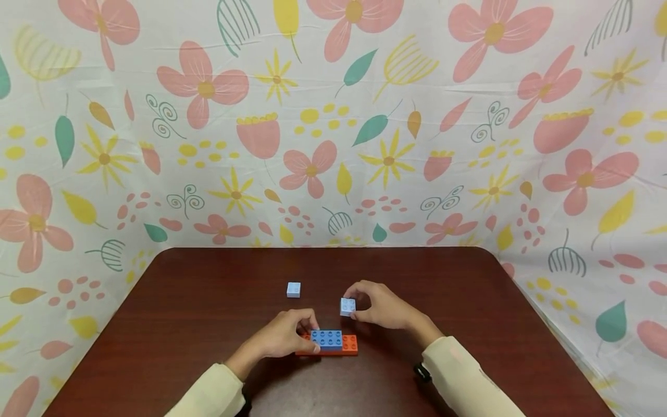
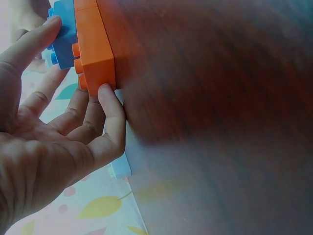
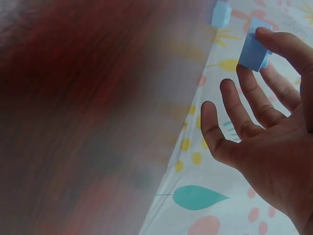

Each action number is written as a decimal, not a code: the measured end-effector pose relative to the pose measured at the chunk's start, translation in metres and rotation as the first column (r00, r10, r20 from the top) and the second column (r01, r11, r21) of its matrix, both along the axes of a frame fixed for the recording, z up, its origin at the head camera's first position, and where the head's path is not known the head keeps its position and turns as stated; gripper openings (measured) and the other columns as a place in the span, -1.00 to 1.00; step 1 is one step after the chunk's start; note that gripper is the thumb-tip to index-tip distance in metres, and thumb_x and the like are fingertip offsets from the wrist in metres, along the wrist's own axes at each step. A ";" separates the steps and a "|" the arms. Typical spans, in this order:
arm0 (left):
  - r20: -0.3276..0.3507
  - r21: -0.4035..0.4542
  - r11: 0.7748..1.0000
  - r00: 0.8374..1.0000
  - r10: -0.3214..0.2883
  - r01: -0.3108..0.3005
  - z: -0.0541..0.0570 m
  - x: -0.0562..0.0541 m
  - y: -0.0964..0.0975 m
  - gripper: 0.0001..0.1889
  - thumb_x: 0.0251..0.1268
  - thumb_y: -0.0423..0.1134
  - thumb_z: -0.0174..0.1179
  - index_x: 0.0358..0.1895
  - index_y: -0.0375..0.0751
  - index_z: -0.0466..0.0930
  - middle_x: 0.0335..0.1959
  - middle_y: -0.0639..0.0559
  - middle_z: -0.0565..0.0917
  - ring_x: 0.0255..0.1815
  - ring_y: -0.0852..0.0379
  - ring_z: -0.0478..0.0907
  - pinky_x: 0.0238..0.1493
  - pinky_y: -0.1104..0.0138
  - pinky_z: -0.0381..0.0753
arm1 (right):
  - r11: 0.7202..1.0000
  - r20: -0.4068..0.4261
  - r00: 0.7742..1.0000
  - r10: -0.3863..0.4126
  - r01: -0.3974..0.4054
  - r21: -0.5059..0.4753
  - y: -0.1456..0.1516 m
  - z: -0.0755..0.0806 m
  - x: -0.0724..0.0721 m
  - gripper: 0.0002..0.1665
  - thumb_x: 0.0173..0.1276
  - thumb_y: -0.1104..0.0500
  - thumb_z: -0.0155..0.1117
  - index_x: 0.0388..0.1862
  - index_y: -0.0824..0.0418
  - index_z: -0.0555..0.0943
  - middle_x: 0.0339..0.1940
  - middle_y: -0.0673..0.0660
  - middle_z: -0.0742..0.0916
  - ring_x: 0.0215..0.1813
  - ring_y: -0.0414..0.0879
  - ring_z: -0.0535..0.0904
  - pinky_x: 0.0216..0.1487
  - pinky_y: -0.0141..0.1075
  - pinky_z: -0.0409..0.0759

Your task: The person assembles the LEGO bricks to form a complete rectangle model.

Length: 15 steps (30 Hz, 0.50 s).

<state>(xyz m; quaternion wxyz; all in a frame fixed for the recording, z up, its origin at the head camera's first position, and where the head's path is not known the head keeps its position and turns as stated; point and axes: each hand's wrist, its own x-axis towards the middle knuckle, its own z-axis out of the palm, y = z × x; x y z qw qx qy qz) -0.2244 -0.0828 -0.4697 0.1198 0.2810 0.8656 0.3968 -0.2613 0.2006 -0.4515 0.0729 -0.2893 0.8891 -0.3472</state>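
Observation:
In the head view a blue toy brick (image 1: 326, 339) sits on top of orange bricks (image 1: 350, 345), whose studs show at the right end. My left hand (image 1: 286, 333) grips the blue brick at its left part, thumb on the near side. The left wrist view shows a fingertip touching the end of the orange bricks (image 2: 98, 54), and a seam between them. Behind and to the right of this stack, my right hand (image 1: 385, 307) pinches a light blue brick (image 1: 347, 307) between thumb and fingers. In the right wrist view its other fingers (image 3: 230, 93) are spread apart from the brick.
A second light blue brick (image 1: 293, 289) lies on the dark brown table (image 1: 219, 289), behind the stack and left of the held one. A flower-patterned cloth (image 1: 323, 116) hangs behind the table and along its sides.

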 end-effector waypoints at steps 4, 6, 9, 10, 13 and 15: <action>-0.004 0.004 1.000 1.000 0.000 0.000 -0.001 0.000 0.000 -0.68 0.05 -0.15 0.59 -0.23 -0.03 0.62 -0.31 0.13 0.70 -0.24 0.19 0.61 -0.16 0.38 0.56 | 1.000 0.013 1.000 0.010 -0.010 -0.012 0.003 -0.001 0.007 -0.63 0.31 0.15 0.50 0.06 0.01 0.63 -0.09 -0.08 0.70 -0.07 0.02 0.64 0.03 -0.12 0.67; -0.003 0.004 1.000 1.000 0.000 0.000 -0.001 0.000 0.000 -0.68 0.05 -0.15 0.59 -0.22 -0.03 0.62 -0.31 0.13 0.69 -0.24 0.19 0.61 -0.16 0.38 0.56 | 1.000 0.027 1.000 0.014 -0.014 -0.014 0.005 -0.001 0.011 -0.63 0.32 0.15 0.50 0.07 0.00 0.62 -0.09 -0.09 0.69 -0.06 0.05 0.64 0.03 -0.09 0.68; -0.004 0.005 1.000 1.000 -0.002 0.002 -0.002 0.000 0.000 -0.68 0.05 -0.15 0.59 -0.22 -0.02 0.62 -0.31 0.13 0.70 -0.24 0.19 0.62 -0.16 0.37 0.57 | 1.000 0.036 0.999 0.024 -0.023 -0.012 0.007 -0.002 0.017 -0.63 0.32 0.14 0.49 0.07 -0.01 0.63 -0.08 -0.11 0.69 -0.03 0.06 0.65 0.05 -0.08 0.68; -0.003 0.007 1.000 1.000 -0.003 0.003 -0.002 0.000 0.000 -0.68 0.05 -0.15 0.59 -0.22 -0.02 0.62 -0.31 0.13 0.70 -0.24 0.19 0.62 -0.16 0.37 0.57 | 0.999 0.030 0.999 0.033 -0.033 -0.009 0.008 -0.002 0.019 -0.63 0.32 0.13 0.50 0.07 0.00 0.63 -0.07 -0.10 0.69 -0.03 0.06 0.65 0.04 -0.09 0.68; -0.002 0.006 1.000 1.000 -0.004 0.004 -0.002 0.000 0.000 -0.68 0.05 -0.15 0.59 -0.22 -0.02 0.61 -0.32 0.14 0.69 -0.23 0.18 0.62 -0.16 0.38 0.57 | 0.999 0.018 0.998 0.052 -0.052 -0.001 0.009 -0.003 0.025 -0.63 0.31 0.12 0.50 0.07 0.01 0.63 -0.07 -0.10 0.70 -0.04 0.04 0.65 0.03 -0.14 0.67; -0.003 0.005 1.000 1.000 -0.003 0.003 -0.002 0.000 0.000 -0.68 0.05 -0.15 0.60 -0.22 -0.02 0.61 -0.32 0.14 0.69 -0.23 0.18 0.62 -0.16 0.38 0.56 | 0.998 0.010 0.998 0.060 -0.060 0.005 0.010 -0.004 0.029 -0.63 0.31 0.11 0.51 0.06 0.00 0.64 -0.09 -0.11 0.70 -0.07 0.02 0.64 -0.01 -0.20 0.66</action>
